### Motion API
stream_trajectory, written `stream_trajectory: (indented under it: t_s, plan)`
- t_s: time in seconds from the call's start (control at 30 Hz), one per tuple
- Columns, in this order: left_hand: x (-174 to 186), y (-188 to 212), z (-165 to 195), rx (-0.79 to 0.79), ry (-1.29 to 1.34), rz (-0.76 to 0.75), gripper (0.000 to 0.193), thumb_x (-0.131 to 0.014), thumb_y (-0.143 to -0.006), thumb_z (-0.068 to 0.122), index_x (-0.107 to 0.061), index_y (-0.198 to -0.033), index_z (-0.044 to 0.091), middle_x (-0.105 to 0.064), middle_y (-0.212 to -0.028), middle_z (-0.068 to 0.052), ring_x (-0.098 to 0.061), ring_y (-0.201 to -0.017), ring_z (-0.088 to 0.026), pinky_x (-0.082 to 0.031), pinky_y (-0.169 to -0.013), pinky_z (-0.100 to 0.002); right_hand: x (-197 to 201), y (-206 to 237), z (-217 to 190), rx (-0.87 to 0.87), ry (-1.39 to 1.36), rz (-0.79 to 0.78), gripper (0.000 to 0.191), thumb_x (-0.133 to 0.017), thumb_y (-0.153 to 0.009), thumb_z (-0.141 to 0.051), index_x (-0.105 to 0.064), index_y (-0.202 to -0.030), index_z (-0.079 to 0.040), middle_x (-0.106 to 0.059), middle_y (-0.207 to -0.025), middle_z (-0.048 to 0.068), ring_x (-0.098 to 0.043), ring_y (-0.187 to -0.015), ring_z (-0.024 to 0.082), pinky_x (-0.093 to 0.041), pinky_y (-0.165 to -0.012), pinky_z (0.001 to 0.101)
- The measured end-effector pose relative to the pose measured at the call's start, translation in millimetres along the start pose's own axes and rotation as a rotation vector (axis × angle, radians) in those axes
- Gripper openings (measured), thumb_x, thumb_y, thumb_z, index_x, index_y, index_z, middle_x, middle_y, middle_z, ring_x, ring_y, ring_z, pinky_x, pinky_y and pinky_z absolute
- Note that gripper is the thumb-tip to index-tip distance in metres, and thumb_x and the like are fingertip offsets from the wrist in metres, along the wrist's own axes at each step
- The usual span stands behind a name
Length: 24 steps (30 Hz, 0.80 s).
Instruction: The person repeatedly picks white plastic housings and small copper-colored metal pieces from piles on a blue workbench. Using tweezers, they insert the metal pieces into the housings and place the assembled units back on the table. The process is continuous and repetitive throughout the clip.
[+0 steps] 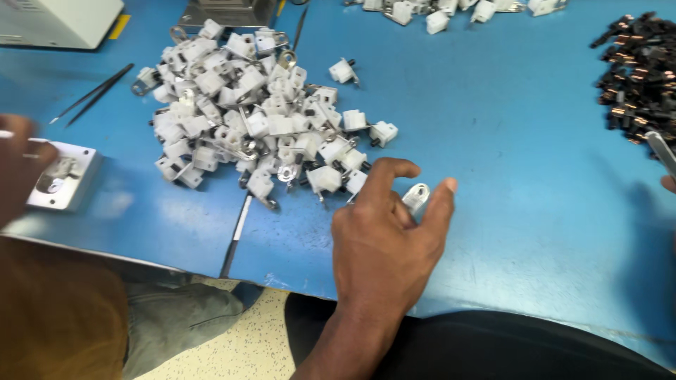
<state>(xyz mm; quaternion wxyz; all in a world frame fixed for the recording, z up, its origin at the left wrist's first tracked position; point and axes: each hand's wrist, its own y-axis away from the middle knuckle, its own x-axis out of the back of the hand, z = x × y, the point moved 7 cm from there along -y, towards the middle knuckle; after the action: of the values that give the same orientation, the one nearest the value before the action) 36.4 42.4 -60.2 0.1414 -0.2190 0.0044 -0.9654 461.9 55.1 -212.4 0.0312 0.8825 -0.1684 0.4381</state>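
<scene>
Fingers of my right hand (pixel 384 236) curl around one small white connector (pixel 417 195) with a metal ring tab. The grip is closed on it at the near edge of the heap of white connectors (pixel 246 119), just above the blue surface (pixel 507 141). I hold it by the fingertips, I think, so the ring end stays free and in sight.

My left hand (pixel 17 165) sits at the far left, against the metal block (pixel 67 176). It is blurred, and I cannot tell whether that grip is clenched or loose. The block lies flat, likely so that it stays steady under the hand.

The heap is loose and close in front of me, within easy reach of either hand. A few stray connectors lie at its right side. Black tweezers (pixel 91 93) rest beyond the block, well clear of both hands. A separate heap of black and copper parts (pixel 637 67) lies at the far right, where another person's fingertip holds a metal tool (pixel 662 151). More white pieces (pixel 451 10) line the far edge.
</scene>
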Motion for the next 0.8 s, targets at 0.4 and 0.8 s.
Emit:
stream_trajectory:
  t_s: [0.4, 0.8]
  plan:
    - [-25, 2, 37, -0.309, 0.069, -0.011, 0.017, -0.077, -0.091, 0.028, -0.074, -0.1, 0.014, -0.057, -0.055, 0.005, -0.055, -0.043, -0.009, -0.041, -0.04, -0.028, 12, -20, 12, -0.006, 0.049, 0.025, 0.032, -0.043, -0.121, -0.022, -0.06, -0.136, 0.002, -0.06, -0.078, 0.012, -0.064, -0.063, 0.023, -0.056, -0.062, 0.0382]
    - [-220, -81, 72, -0.611, -0.066, -0.45, 0.087, -0.071, -0.08, 0.057, -0.049, -0.15, 0.01, -0.056, -0.147, -0.018, -0.054, -0.139, -0.035, -0.045, -0.112, -0.056, 28, -19, 0, -0.014, 0.031, 0.03, 0.03, -0.044, -0.123, -0.021, -0.06, -0.133, 0.004, -0.063, -0.088, 0.014, -0.067, -0.075, 0.022, -0.057, -0.072, 0.0364]
